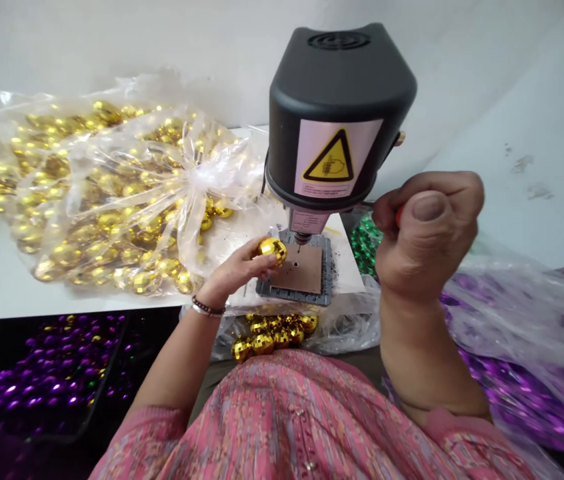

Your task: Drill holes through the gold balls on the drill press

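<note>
Between the thumb and fingers of my left hand (242, 267) is a shiny gold faceted ball ornament (273, 251). It is held just left of the drill bit of a black bench drill press (342, 87). Below the bit lies a brown square board (297, 270) with a dark hole, on the drill's grey base (326, 267). My right hand (429, 230) is raised on the drill's right side, fingers wrapped round a red-ended handle (399, 216) that is mostly hidden by the hand.
A large clear bag (107, 200) of gold balls fills the table's left. More gold balls (275, 337) lie in plastic at my lap. Purple balls (57, 367) sit low at left. Green ornaments (366, 243) and a bag of purple ones (517, 393) are at right.
</note>
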The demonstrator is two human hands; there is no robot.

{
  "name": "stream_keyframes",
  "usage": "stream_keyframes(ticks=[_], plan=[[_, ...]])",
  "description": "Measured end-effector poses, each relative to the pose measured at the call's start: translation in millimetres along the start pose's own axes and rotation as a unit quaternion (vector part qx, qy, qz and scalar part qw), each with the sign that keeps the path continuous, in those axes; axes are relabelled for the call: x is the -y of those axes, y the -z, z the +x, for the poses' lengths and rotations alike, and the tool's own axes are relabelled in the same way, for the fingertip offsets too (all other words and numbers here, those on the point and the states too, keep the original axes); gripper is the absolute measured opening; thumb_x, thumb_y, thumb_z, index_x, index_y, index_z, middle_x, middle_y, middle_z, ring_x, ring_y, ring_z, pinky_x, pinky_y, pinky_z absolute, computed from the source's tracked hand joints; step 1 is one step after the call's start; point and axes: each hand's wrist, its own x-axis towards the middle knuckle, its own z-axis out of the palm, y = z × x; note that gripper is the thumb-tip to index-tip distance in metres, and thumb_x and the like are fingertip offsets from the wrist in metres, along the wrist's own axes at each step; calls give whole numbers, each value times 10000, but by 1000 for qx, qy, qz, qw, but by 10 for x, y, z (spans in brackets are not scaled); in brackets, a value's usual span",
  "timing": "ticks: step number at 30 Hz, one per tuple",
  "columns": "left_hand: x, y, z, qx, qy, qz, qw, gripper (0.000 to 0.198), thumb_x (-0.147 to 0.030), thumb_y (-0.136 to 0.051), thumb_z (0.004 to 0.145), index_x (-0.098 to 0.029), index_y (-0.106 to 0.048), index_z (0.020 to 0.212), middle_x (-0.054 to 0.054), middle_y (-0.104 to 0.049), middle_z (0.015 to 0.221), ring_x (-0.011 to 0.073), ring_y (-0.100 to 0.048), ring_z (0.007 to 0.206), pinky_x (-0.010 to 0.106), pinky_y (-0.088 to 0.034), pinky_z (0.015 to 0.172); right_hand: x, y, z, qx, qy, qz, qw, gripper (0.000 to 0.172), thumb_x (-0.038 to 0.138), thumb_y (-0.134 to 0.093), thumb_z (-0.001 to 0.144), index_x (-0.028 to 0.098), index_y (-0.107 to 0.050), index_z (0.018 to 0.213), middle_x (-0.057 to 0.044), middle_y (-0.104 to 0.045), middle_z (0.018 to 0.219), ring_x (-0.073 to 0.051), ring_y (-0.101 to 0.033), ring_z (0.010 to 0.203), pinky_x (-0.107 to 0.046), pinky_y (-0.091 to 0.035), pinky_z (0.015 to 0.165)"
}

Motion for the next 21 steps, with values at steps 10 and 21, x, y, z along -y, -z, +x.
stream_keyframes(ticks=[10, 21], plan=[[245, -418, 250, -90, 33, 101, 990, 590, -368, -691, 809, -191, -537, 1351, -8, -647, 894, 70, -508, 531, 212, -429, 503, 83, 33, 22, 46, -10, 6, 999, 375, 617, -499, 902, 249, -502, 829, 39, -446, 682, -62, -424, 563, -280, -391, 573], [246, -552, 245, -88, -72, 285, 952, 589, -287, -733, 809, -216, -585, 1375, 45, -735, 1106, 182, -664, 862, 297, -524, 818, 47, 47, 7, 49, -1, 31, 998, 328, 559, -523, 914, 238, -515, 850, 41, -442, 706, -59, -434, 601, -265, -415, 605]])
